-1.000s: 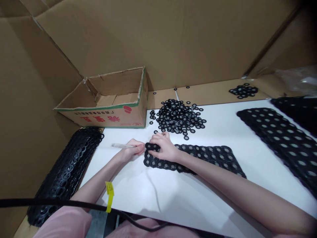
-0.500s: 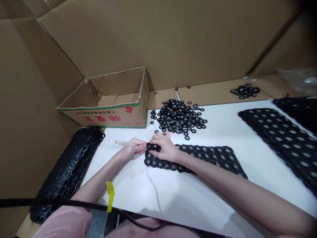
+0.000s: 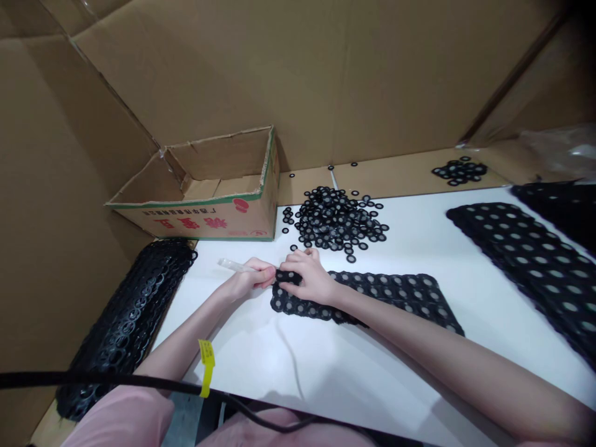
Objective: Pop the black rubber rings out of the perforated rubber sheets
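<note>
A black sheet (image 3: 391,287) with rows of pale round spots lies flat on the white table top. At its left end, my left hand (image 3: 254,278) is closed around a white pen-like tool (image 3: 233,266), its tip end hidden by the fingers. My right hand (image 3: 310,276) grips the sheet's folded-up corner (image 3: 287,277) between thumb and fingers, close to my left fingertips. Just beyond my hands sits a heap of small black rings (image 3: 330,217) with pale centres.
An open cardboard box (image 3: 218,217) stands at the back left. Black ringed sheets are bundled at left (image 3: 125,316) and stacked at right (image 3: 526,248). A small ring pile (image 3: 460,171) lies back right. A black cable (image 3: 116,380) with a yellow tag crosses the front.
Both hands stay nearly in place. The folded corner between them has tilted slightly, and the pen-like tool's rear end has shifted a little.
</note>
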`<act>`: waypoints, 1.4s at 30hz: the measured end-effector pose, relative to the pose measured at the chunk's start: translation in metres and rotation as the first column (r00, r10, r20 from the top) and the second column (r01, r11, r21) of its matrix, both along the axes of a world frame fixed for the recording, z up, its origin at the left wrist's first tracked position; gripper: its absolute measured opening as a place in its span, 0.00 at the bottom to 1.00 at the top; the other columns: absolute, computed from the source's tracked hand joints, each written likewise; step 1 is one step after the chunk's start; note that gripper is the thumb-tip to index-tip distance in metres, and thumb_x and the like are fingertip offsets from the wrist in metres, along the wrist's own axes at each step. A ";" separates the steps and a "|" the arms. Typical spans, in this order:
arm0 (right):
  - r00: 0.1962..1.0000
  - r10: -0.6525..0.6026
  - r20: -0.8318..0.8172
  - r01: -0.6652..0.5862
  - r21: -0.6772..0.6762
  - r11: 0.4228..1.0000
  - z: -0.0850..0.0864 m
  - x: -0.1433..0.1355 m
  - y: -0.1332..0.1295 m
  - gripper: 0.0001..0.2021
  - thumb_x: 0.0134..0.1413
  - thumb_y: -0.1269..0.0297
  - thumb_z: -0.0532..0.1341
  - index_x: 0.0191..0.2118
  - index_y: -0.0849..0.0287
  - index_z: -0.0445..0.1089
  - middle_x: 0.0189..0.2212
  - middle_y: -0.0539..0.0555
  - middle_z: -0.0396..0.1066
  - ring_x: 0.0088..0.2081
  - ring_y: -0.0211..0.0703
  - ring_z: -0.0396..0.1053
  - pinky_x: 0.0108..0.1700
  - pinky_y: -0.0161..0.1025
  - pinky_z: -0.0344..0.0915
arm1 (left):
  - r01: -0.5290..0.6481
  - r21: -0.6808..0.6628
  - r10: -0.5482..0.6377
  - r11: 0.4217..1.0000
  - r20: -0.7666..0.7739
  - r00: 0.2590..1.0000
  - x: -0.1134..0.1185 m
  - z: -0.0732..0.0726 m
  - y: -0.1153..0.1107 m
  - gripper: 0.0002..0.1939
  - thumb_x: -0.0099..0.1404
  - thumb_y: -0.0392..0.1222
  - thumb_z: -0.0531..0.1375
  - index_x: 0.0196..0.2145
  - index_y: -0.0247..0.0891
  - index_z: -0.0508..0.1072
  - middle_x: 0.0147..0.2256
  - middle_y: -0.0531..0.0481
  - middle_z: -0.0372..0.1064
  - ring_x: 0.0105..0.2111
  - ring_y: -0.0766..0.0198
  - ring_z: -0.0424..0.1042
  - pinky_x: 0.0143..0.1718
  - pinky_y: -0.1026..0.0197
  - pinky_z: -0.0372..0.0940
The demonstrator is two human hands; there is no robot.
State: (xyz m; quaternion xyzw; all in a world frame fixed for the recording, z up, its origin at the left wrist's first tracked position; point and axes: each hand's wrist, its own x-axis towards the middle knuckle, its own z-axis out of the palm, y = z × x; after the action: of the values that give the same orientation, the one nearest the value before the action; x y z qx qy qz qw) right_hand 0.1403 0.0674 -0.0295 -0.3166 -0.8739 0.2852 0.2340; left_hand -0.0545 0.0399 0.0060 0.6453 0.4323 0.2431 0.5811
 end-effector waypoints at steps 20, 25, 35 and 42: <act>1.000 0.007 0.004 -0.007 -0.028 1.000 0.004 0.000 -0.001 0.04 0.48 0.65 0.63 0.32 0.58 0.70 0.29 0.51 0.70 0.39 0.45 0.63 0.44 0.44 0.44 | -0.016 -0.048 0.017 0.999 0.015 1.000 0.004 -0.004 -0.002 0.27 0.64 0.55 0.53 0.15 0.35 0.56 0.15 0.56 0.48 0.18 0.71 0.46 0.23 0.61 0.40; 1.000 -0.003 0.003 0.003 -0.022 1.000 0.003 0.000 0.000 0.06 0.49 0.63 0.63 0.33 0.59 0.69 0.30 0.52 0.71 0.40 0.46 0.63 0.44 0.44 0.45 | -0.052 -0.012 0.052 0.999 0.008 0.999 0.004 -0.012 -0.006 0.27 0.64 0.56 0.52 0.16 0.35 0.57 0.15 0.55 0.50 0.19 0.71 0.48 0.23 0.62 0.42; 1.000 -0.028 0.002 0.028 -0.073 0.997 0.000 0.000 0.002 0.08 0.50 0.60 0.64 0.32 0.58 0.67 0.32 0.52 0.73 0.41 0.47 0.63 0.46 0.47 0.44 | -0.134 0.069 0.129 0.989 0.069 0.989 -0.002 -0.020 -0.014 0.29 0.63 0.59 0.53 0.14 0.35 0.57 0.15 0.54 0.50 0.19 0.70 0.50 0.24 0.62 0.45; 1.000 -0.014 0.012 0.015 -0.078 0.997 0.001 0.000 0.002 0.07 0.50 0.61 0.64 0.33 0.59 0.68 0.33 0.52 0.73 0.42 0.47 0.63 0.46 0.47 0.44 | -0.012 0.052 0.011 0.999 0.012 1.000 -0.003 -0.016 -0.014 0.29 0.65 0.58 0.52 0.15 0.35 0.58 0.16 0.53 0.52 0.20 0.69 0.51 0.24 0.62 0.45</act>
State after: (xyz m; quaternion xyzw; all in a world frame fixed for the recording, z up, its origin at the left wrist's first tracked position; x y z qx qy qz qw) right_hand 0.1399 0.0697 -0.0290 -0.3334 -0.8611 0.3157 0.2185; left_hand -0.0577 0.0261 -0.0105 0.6564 0.4261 0.2614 0.5650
